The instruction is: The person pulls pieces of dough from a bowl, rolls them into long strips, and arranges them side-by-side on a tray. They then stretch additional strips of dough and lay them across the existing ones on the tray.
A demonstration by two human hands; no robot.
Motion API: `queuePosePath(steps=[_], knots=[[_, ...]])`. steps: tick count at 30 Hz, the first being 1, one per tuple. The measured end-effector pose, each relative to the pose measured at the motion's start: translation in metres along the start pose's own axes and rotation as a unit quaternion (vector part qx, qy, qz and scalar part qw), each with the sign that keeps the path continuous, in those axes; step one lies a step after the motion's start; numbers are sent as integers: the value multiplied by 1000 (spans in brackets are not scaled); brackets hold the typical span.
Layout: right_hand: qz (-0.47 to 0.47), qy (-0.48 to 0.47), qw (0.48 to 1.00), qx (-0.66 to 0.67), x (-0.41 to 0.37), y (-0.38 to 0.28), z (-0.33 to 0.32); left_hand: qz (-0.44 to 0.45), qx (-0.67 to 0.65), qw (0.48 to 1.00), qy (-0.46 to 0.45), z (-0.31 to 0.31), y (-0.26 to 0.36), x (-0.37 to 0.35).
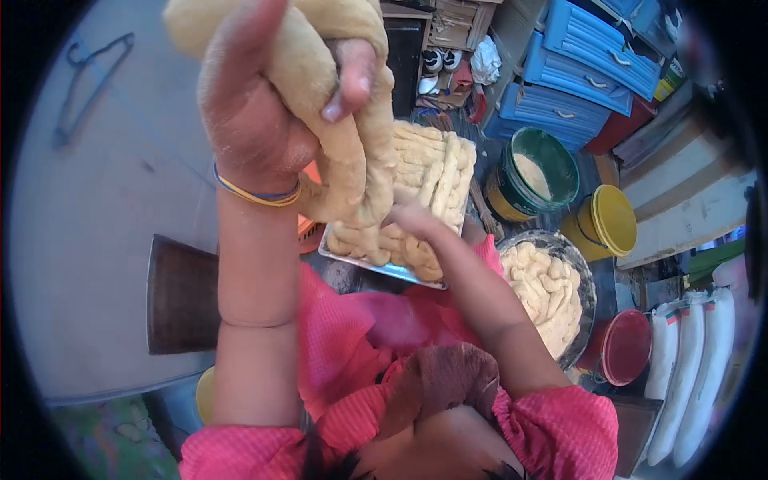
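Two grips clasp the twisted dough (356, 172): left hand (252, 108) wrapped round its top, right hand (414, 219) pinching its lower end.

- A home food-making corner, not a commercial kitchen: a metal tray (376, 266) heaped with twisted dough strips (424, 176), and a wide bowl (586, 276) of more beside it.
- Lidded plastic buckets (612, 220) and a green tub (552, 156) of pale flour-like stuff stand on the floor, near white sacks (696, 360).
- Household signs: blue plastic drawers (576, 80), shoes (440, 62), a clothes hanger (88, 80) on the wall.
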State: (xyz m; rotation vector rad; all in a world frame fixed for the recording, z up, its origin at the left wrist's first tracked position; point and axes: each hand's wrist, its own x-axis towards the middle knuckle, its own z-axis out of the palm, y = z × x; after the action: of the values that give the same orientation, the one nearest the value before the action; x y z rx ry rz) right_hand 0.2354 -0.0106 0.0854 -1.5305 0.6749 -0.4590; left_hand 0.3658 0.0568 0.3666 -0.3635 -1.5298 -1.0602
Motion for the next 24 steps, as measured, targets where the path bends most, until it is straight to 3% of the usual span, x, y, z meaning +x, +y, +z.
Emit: queuePosePath(steps=[2, 3, 5, 6, 8, 10, 12, 14, 15, 16, 17, 19, 21, 22, 24], knots=[[30, 89, 992, 88, -10, -45, -38, -183, 168, 952, 180, 7, 9, -5], [34, 132, 984, 114, -7, -54, -58, -142, 78, 974, 159, 4, -1, -13], [6, 173, 971, 164, 0, -61, -96, -139, 118, 973, 142, -1, -17, -35], [-25, 169, 968, 186, 5, -58, -116, -169, 124, 962, 177, -1, -27, -51], [1, 158, 961, 226, 18, -49, -151, -226, 137, 932, 248, 3, -51, -84], [56, 168, 965, 193, 39, -30, -179, -280, 146, 893, 320, 8, -73, -113], [88, 187, 964, 170, 56, -18, -194, -349, 63, 834, 423, 14, -92, -134], [124, 205, 960, 149, 78, 6, -211, -381, 28, 801, 461, 9, -119, -161], [152, 248, 955, 56, 95, 28, -221, -411, -4, 766, 493, 8, -129, -170], [176, 288, 940, -36, 104, 33, -222, -413, -4, 765, 494, 11, -135, -174], [223, 316, 890, -242, 109, 38, -228, -462, -25, 740, 488, 15, -140, -178], [232, 309, 872, -301, 113, 35, -225, -514, -48, 709, 481, 18, -142, -186], [240, 298, 849, -365, 116, 36, -222, -621, -68, 687, 371, 18, -134, -188], [219, 332, 832, -387, 118, 38, -221, -621, -71, 686, 372, 17, -126, -186], [199, 363, 813, -408, 117, 35, -217, -587, -108, 759, 260, 14, -103, -180]])
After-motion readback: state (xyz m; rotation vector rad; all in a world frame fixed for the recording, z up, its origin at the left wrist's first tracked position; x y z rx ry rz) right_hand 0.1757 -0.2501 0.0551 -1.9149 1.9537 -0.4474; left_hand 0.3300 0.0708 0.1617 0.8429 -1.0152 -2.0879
